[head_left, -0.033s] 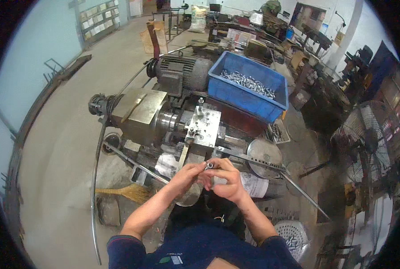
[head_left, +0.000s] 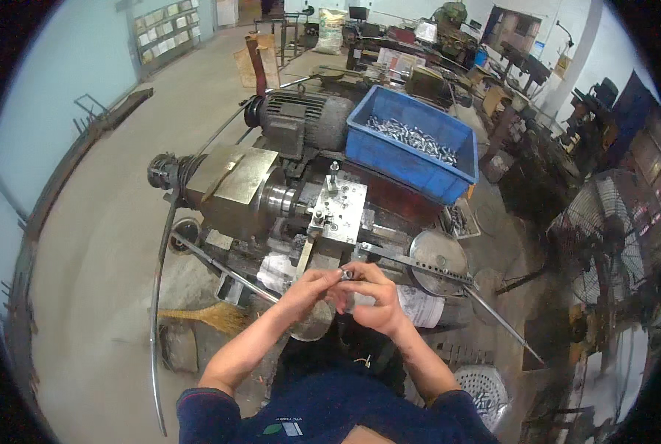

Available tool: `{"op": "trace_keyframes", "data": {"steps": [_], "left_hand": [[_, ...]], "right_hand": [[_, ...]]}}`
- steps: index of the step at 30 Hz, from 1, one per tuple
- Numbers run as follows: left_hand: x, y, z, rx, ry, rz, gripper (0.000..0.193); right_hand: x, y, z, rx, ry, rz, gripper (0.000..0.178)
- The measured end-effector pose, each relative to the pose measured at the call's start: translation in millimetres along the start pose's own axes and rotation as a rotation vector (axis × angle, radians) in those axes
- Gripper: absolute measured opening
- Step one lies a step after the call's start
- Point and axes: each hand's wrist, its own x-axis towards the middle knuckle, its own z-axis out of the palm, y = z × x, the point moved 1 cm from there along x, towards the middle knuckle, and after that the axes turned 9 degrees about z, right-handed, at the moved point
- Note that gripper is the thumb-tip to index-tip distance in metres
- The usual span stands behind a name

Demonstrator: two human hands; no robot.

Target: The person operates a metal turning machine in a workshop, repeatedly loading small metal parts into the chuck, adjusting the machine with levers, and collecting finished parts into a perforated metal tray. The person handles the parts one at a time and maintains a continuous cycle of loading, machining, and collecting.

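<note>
Between the fingertips of both hands is a small shiny hollow metal part (head_left: 346,274), its round open end showing. My left hand (head_left: 313,291) pinches it from the left with thumb and forefinger. From the other side my right hand (head_left: 376,294) grips it, fingers curled; the lower fingers of the two hands overlap beneath it. Just beyond the hands stands a small lathe, with a steel tool block (head_left: 339,211) and a round chuck (head_left: 276,200). A flat metal bar (head_left: 305,255) juts from the block toward my left hand.
A blue plastic bin (head_left: 412,161) holding many small metal parts stands behind the lathe, beside a motor (head_left: 301,122). Long lever rods (head_left: 504,323) reach out at the right and left. A straw broom (head_left: 223,317), a perforated basket (head_left: 486,377) of parts and a fan (head_left: 604,237) are around me.
</note>
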Motion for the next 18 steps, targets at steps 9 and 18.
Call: {"op": "trace_keyframes", "data": {"steps": [9, 18], "left_hand": [[-1.5, 29.6, -11.5, 0.505, 0.106, 0.115, 0.023], [-16.1, 50.8, -48.4, 0.505, 0.134, -0.009, 0.023]], "right_hand": [[18.7, -11.5, 5.9, -0.353, -0.116, -0.06, 0.035], [70.4, -11.8, 21.1, -0.31, -0.396, -0.111, 0.032]]}}
